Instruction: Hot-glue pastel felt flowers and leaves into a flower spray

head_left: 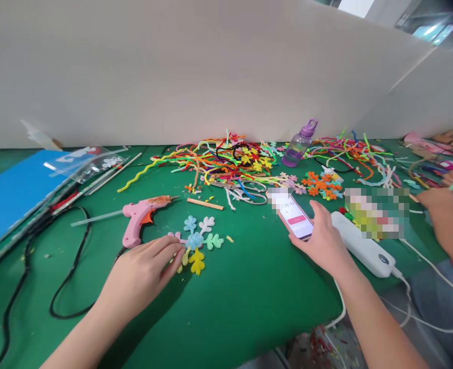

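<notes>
My left hand [145,269] has its fingers curled and pinched on the left edge of a fuzzy pipe-cleaner snowflake [194,241]. The snowflake lies flat on the green table, with blue, white, green, yellow and pink arms; my fingertips cover part of its left side. Just beyond that hand lies a pink glue gun [136,220], a clear glue stick in its back and its nozzle toward the right. My right hand [322,238] grips a smartphone [297,220] by its lower right edge. The phone is tilted, its lit screen showing a timer and a red button.
A tangled heap of pipe cleaners [219,159] lines the back, beside a purple bottle [299,146]. Orange snowflakes [321,184] lie near the phone. A white power strip [365,246] with cables is at right, near another person's hands [437,197]. Black cord [82,256] loops at left.
</notes>
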The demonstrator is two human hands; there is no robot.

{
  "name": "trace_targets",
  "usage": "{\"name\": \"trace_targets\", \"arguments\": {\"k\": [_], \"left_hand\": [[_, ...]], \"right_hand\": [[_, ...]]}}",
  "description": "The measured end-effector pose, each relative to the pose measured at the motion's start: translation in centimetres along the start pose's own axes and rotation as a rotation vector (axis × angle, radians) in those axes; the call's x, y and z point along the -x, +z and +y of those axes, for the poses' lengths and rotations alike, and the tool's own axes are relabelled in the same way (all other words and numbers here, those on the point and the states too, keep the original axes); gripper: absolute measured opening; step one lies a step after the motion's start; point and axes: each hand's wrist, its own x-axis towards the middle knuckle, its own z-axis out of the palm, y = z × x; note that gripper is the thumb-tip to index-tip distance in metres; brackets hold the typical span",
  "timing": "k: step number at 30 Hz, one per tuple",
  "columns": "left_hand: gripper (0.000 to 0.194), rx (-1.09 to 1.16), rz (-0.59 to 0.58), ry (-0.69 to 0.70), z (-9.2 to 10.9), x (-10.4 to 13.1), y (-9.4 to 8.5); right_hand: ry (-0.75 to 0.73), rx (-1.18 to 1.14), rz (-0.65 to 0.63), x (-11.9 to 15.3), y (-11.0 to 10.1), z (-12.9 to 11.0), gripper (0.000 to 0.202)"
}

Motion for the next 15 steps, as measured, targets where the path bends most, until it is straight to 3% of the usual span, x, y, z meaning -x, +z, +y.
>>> {"name": "trace_targets", "arguments": {"k": [4, 7, 10, 13, 15], "left_hand": [[0.02, -0.001, 0.015, 0.003, 0.0, 0.0, -0.1], [0.019, 0.004, 0.009, 0.001, 0.1, 0.0, -0.2], [0.018, 0.006, 0.008, -0.019, 0.0, 0.0, -0.2], [0.018, -0.008, 0.021, -0.046, 0.0, 0.0, -0.2], [0.018, -0.015, 0.035, -0.065, -0.1, 0.0, -0.1]], "right_hand": [[-0.035, 0.027, -0.018, -0.7, -0.1, 1.2, 0.099], [-0.048, -0.008, 0.016, -1.4, -0.8, 0.5, 0.106], [-0.1, -0.166, 0.169, -2.2, -1.8, -2.7, 0.083], [-0.259, -0.372, 0.268, -3.0, -2.2, -7.7, 0.047], [-0.347, -0.464, 0.326, -3.5, -1.6, -11.1, 0.036]]}}
